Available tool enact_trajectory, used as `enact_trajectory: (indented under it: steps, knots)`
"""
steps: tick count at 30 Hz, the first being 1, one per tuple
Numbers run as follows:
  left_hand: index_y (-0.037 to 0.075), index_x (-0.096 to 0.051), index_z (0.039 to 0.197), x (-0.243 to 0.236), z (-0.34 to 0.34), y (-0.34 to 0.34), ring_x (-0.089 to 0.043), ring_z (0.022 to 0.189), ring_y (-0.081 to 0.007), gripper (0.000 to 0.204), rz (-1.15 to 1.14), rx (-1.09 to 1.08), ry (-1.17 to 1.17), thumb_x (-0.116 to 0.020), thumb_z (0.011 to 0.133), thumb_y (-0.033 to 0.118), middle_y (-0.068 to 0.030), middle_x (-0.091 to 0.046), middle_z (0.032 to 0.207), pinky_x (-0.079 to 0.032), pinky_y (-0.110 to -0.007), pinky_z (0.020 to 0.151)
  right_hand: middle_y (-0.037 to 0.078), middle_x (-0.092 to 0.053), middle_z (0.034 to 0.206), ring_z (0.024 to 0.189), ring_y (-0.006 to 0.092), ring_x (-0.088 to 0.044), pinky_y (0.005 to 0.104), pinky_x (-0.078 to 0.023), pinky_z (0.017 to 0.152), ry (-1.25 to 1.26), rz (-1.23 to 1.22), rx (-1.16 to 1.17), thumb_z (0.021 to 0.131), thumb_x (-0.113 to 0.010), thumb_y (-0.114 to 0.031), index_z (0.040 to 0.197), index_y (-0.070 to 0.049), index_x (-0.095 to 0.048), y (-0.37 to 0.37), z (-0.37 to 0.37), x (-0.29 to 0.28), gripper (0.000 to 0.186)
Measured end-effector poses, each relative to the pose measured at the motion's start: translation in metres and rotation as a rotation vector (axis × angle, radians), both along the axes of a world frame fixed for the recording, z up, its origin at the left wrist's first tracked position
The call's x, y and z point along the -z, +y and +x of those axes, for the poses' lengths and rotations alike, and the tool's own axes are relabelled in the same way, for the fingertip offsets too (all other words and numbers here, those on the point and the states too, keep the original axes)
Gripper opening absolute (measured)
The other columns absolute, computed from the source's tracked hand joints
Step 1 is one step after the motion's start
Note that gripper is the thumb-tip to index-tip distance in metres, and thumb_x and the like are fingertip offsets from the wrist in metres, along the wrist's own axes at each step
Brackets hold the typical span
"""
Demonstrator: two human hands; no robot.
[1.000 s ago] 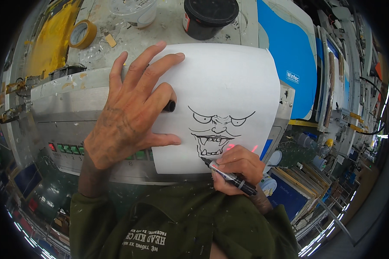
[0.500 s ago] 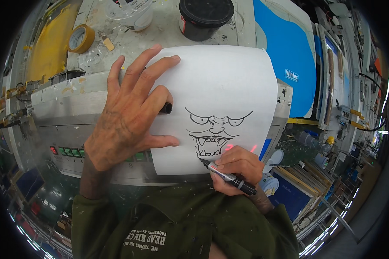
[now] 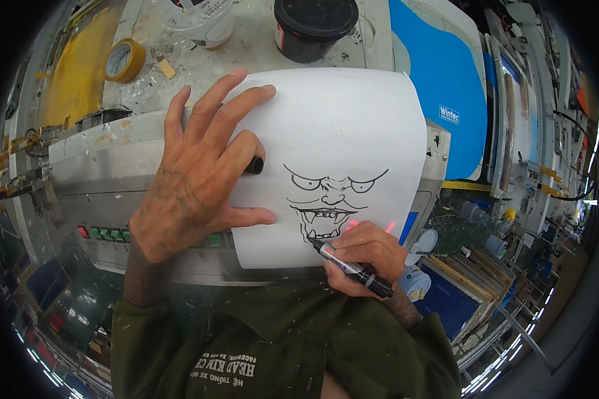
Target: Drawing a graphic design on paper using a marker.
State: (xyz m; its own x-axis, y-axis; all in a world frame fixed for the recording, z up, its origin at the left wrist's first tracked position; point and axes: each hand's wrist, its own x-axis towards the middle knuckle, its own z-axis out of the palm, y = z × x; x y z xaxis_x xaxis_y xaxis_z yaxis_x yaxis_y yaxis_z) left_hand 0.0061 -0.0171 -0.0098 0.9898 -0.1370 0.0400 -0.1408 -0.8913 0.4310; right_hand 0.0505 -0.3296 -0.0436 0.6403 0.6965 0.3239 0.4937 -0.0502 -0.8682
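A white sheet of paper lies over a metal machine panel, bearing a black line drawing of a scowling, fanged face. My left hand rests on the sheet's left side, thumb and outer fingers spread, with a black cylindrical cap tucked under its bent index finger. In my right hand is a black marker, pinched at an angle, its tip on the lower edge of the drawn mouth. Pink marks show beside that hand.
Behind the paper are a black lidded bucket, a clear tub and a tape roll. A blue board lies to the right, a yellow-stained surface to the left. Stacked panels stand at lower right.
The marker tip and my right hand have shifted slightly up along the mouth's lower edge. The view has drifted a little; my left hand keeps its place on the paper.
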Motion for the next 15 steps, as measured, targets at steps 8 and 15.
enact_trajectory:
  steps: [8, 15]
  knots:
    - [0.014, -0.056, 0.099, 0.0018, -0.0004, 0.0004, -0.027, 0.169, -0.0447, 0.072, 0.000, 0.003, -0.005, -0.102, 0.062, 0.056, -0.0130, -0.045, 0.174, -0.018, -0.079, 0.131, 0.017, -0.078, 0.092, 0.075, 0.0257, -0.078, 0.0357, -0.060, 0.063, -0.023, -0.012, -0.010, 0.072, -0.092, 0.004, 0.096, -0.002, -0.072, 0.0000, -0.0004, -0.0002, 0.032]
    - [0.013, -0.056, 0.099, 0.0009, 0.0006, 0.0004, -0.027, 0.169, -0.0449, 0.072, 0.007, 0.006, 0.002, -0.102, 0.062, 0.056, -0.0136, -0.045, 0.174, -0.018, -0.079, 0.131, 0.016, -0.077, 0.095, 0.078, 0.0275, -0.078, 0.0368, -0.061, 0.064, 0.005, -0.036, -0.054, 0.073, -0.092, 0.004, 0.098, -0.002, -0.071, -0.0037, 0.0012, -0.0022, 0.033]
